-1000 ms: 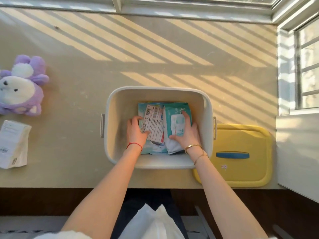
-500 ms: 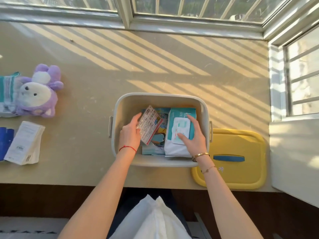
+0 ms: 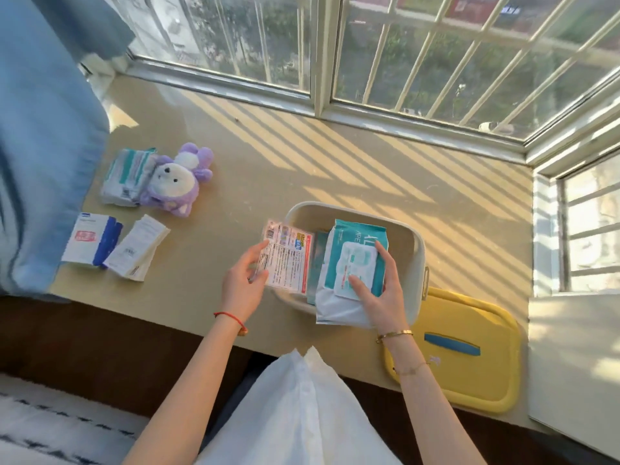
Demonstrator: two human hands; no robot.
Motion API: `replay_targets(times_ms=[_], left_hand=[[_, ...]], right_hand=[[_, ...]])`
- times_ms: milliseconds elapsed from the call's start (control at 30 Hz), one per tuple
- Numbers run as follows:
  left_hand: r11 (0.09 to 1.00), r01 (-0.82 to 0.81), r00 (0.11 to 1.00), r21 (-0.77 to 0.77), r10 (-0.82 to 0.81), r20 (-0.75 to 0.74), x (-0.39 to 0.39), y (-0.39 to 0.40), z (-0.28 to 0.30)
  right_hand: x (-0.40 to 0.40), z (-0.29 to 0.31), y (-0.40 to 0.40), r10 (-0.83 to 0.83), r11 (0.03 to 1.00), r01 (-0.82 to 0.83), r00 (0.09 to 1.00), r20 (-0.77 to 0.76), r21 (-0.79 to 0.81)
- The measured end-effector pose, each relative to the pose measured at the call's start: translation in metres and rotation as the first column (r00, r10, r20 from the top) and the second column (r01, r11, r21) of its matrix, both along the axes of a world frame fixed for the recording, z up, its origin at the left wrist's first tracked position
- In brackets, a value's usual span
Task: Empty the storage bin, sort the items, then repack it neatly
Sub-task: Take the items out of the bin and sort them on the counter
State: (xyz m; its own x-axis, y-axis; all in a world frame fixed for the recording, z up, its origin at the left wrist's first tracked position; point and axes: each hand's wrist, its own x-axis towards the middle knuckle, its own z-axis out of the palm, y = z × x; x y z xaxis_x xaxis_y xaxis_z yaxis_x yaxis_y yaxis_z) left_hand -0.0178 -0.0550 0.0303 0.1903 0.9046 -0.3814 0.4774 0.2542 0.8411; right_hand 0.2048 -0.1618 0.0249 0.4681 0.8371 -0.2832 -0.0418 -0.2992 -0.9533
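A white storage bin [image 3: 414, 250] stands on the beige sill near its front edge. My left hand [image 3: 243, 285] grips a flat printed packet [image 3: 288, 261] raised over the bin's left rim. My right hand [image 3: 382, 293] holds a teal and white wipes pack [image 3: 352, 260] lifted above the bin. Another teal pack [image 3: 317, 260] shows inside the bin between the two; the rest of the bin's inside is hidden.
The yellow lid [image 3: 469, 357] with a blue handle lies right of the bin. Farther left lie a purple plush toy [image 3: 174, 186], a striped pack [image 3: 125, 176], a white and blue box [image 3: 90, 245] and a white packet [image 3: 136, 251]. A blue curtain [image 3: 40, 129] hangs at the left.
Both hands have lifted out of the bin, the left carrying the printed packet up and leftward, the right raising the wipes pack. The view has tilted up and swung left.
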Motion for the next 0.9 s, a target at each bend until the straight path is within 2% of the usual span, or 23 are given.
replay_targets(times_ms=[433,667,800,900], left_hand=[[0.959,-0.265,0.96,0.102,0.252,0.125,-0.146,0.02,0.048],[0.947,-0.293,0.951,0.133,0.275,0.138,-0.27,0.096,0.046],[0.951,-0.267,0.963,0.155,0.258,0.075,-0.351,0.151,0.04],[0.966,-0.234,0.971,0.114,0.228,0.066,-0.402,0.192,0.032]], right_hand=[[-0.133,0.036,0.089,0.254,0.966,-0.253,0.967,-0.01,0.062],[-0.245,0.023,0.176,0.222,0.973,-0.224,0.974,0.034,0.054],[-0.319,0.012,0.243,0.167,0.985,-0.169,0.984,0.054,0.04],[-0.367,0.0,0.3,0.148,0.988,-0.15,0.988,0.043,0.029]])
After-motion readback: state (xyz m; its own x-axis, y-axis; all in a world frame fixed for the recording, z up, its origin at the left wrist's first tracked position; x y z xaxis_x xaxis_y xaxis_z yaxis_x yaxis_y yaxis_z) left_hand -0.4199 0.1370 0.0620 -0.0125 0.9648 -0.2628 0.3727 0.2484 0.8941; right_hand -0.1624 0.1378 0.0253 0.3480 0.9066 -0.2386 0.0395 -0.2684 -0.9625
